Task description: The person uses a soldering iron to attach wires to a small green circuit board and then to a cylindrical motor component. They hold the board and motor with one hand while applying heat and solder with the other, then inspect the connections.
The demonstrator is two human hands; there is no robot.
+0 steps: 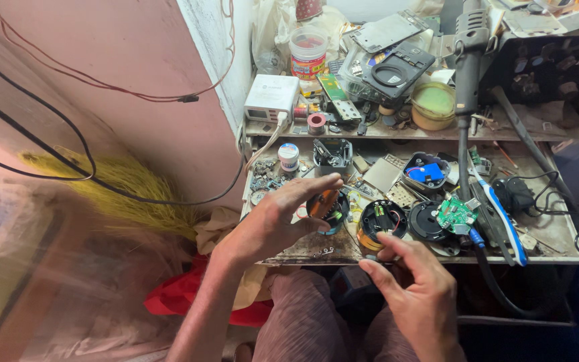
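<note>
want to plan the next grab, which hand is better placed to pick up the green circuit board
Right, probably. The right hand is at the bench edge nearer the green circuit board; the left hand is occupied at the orange-cored round part.
</note>
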